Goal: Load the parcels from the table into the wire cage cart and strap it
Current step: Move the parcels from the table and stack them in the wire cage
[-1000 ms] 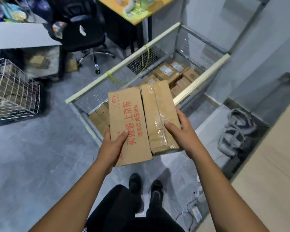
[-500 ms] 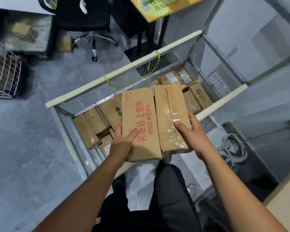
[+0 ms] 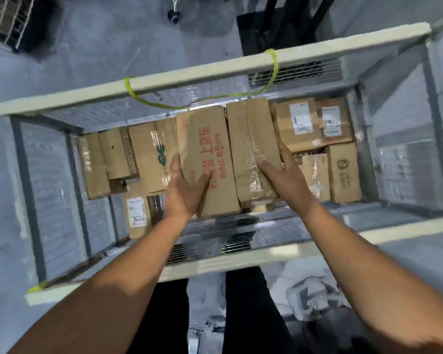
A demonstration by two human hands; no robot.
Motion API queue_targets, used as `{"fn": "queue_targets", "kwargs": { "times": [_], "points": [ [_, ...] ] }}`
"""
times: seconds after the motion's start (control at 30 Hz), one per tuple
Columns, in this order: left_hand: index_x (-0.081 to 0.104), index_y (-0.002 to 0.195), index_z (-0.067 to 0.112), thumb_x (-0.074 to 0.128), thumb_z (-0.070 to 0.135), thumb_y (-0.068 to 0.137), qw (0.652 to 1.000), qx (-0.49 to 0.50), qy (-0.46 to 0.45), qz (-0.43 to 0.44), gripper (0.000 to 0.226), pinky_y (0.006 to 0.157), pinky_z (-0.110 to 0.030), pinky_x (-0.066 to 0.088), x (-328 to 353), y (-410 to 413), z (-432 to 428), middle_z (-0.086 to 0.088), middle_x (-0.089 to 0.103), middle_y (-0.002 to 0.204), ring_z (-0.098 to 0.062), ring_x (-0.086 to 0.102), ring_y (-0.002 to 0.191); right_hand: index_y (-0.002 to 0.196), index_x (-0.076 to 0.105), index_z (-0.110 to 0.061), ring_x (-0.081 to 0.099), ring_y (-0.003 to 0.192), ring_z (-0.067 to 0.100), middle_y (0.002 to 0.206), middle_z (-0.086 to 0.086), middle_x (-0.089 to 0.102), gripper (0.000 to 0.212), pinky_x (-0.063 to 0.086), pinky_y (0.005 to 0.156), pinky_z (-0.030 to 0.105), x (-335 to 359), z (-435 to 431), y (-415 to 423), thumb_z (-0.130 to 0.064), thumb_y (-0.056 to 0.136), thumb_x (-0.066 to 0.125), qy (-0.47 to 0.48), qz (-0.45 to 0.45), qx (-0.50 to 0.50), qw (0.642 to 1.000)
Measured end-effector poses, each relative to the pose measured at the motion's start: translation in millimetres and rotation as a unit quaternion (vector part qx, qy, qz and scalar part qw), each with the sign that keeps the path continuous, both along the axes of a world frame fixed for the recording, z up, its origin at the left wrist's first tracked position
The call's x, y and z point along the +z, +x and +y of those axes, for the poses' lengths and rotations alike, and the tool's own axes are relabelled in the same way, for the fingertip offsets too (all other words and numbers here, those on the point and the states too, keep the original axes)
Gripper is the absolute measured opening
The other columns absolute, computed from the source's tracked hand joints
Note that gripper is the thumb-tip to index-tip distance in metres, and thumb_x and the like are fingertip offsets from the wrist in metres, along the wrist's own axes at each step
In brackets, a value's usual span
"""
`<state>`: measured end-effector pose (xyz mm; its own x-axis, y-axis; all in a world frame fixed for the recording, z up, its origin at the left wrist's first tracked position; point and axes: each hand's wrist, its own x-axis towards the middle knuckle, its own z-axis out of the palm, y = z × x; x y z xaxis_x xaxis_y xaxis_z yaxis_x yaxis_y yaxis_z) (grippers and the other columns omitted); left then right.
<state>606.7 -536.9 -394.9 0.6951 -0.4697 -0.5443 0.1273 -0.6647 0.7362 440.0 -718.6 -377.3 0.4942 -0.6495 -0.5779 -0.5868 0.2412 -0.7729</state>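
I look straight down into the wire cage cart [image 3: 143, 85], whose top rails are padded in cream foam. My left hand [image 3: 187, 187] grips a brown parcel with red print [image 3: 205, 149], thumb on top. My right hand [image 3: 281, 175] grips a second, tape-wrapped brown parcel [image 3: 251, 139] beside it. Both parcels are held side by side inside the cart, above several cardboard parcels [image 3: 312, 123] lying on its floor. A yellow-green strap [image 3: 273, 70] hangs looped from the far rail.
Grey floor surrounds the cart. A white wire basket [image 3: 8, 19] sits at the top left, and chair castors [image 3: 173, 17] show at the top edge. A grey bag [image 3: 315, 295] lies by my feet on the right, below the near rail [image 3: 241, 259].
I have leaned over the cart, and both hands have carried the two parcels forward and down from above the near rail into the cage. The grips are unchanged.
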Motion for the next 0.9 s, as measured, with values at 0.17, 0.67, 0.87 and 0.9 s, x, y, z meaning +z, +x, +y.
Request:
{"fn": "queue_targets", "kwargs": {
  "times": [0.17,0.67,0.87,0.9],
  "points": [
    [0.004,0.165,0.039,0.062,0.067,0.091,0.994,-0.018,0.087,-0.062,0.098,0.115,-0.036,0.027,-88.9,15.4,-21.6,0.000,0.023,0.170,-0.021,0.029,0.152,0.150,0.037,-0.052,0.054,0.131,-0.003,0.144,-0.026,0.054,0.063,0.042,0.114,0.029,-100.5,-25.5,24.5,-0.039,0.097,0.071,0.011,-0.029,0.015,0.999],
    [0.009,0.162,0.042,0.038,0.088,0.085,0.920,-0.163,0.245,-0.258,0.094,0.121,-0.067,0.010,-248.4,44.3,-40.3,-0.006,0.011,0.172,-0.045,0.007,0.155,0.166,0.007,-0.031,0.040,0.150,0.021,0.166,0.000,0.037,0.096,0.032,0.125,0.042,-282.8,-43.8,59.8,-0.048,0.095,0.070,0.021,0.064,0.103,0.992],
    [0.011,0.163,0.041,0.052,0.077,0.088,0.915,-0.206,0.274,-0.212,0.092,0.123,-0.061,0.008,-222.7,56.3,-42.2,0.000,0.000,0.173,-0.038,0.002,0.156,0.167,0.002,-0.022,0.039,0.150,0.027,0.167,0.006,0.034,0.102,0.034,0.124,0.045,-268.9,-53.7,72.2,-0.052,0.095,0.069,0.014,0.139,0.174,0.975],
    [0.012,0.163,0.042,0.055,0.074,0.089,0.916,-0.210,0.272,-0.205,0.091,0.124,-0.060,0.009,-210.8,57.9,-41.0,0.000,0.001,0.173,-0.037,0.002,0.156,0.167,0.000,-0.022,0.038,0.151,0.027,0.168,0.007,0.032,0.101,0.033,0.124,0.043,-258.9,-54.1,72.8,-0.049,0.096,0.068,0.001,0.142,0.181,0.973]
  ]
}}
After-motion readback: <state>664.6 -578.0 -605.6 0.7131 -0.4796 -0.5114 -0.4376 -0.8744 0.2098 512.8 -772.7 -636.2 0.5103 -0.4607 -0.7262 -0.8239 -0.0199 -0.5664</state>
